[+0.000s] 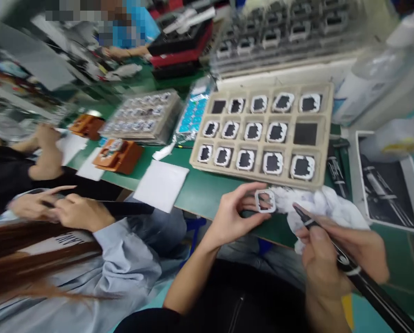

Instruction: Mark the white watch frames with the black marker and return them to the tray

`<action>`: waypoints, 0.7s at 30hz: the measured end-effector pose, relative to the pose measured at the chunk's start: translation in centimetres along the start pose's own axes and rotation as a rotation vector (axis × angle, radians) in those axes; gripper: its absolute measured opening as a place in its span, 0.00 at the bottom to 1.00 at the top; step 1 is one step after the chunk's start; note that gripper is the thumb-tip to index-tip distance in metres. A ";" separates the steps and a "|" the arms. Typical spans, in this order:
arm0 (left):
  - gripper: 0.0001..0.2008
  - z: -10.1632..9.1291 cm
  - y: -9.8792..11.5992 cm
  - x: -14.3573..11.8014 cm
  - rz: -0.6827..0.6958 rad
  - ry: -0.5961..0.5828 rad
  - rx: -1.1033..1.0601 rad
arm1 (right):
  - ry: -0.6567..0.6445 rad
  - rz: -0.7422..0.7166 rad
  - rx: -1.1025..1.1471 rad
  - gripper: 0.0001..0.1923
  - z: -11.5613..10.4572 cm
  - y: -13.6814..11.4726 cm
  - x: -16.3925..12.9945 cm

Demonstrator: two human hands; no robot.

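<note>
Between the thumb and fingers of my left hand (pixel 233 210) is a small white square frame (pixel 265 201) with rounded corners and an open middle. My right hand (pixel 331 254) grips a black marker pen (pixel 343 259), its dark tip pointing up and left toward the frame but apart from it. Under and beside the pen tip lies a crumpled white cloth (pixel 342 208) with grey smudges. Just beyond my hands a beige compartment tray (pixel 262 173) holds several similar white frames, one per pocket; two pockets show only their dark bottoms.
A white box (pixel 364 203) with black pens stands at the right, near a clear bottle (pixel 369 83). Stacked trays (pixel 290 37) stand behind. To the left are a white paper sheet (pixel 161 185), an orange fixture (pixel 118 156), another tray (pixel 141 115) and a co-worker's hands (pixel 75 210).
</note>
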State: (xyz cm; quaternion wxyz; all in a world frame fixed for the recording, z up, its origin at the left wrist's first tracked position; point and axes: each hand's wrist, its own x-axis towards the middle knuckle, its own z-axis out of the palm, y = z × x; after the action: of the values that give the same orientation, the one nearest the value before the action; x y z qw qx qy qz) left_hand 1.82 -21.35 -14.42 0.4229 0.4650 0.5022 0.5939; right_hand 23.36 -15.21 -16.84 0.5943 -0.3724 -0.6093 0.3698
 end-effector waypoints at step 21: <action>0.23 0.5 0.8 -0.6 0.204 -0.021 0.522 | -0.108 -0.263 -0.165 0.11 3.0 -4.0 1.7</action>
State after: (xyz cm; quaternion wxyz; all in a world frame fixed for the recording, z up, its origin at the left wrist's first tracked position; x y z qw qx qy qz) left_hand 2.37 -21.99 -13.63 0.2319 0.6124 0.5842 0.4794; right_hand 20.23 -15.53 -12.55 0.5713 -0.3167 -0.7122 0.2569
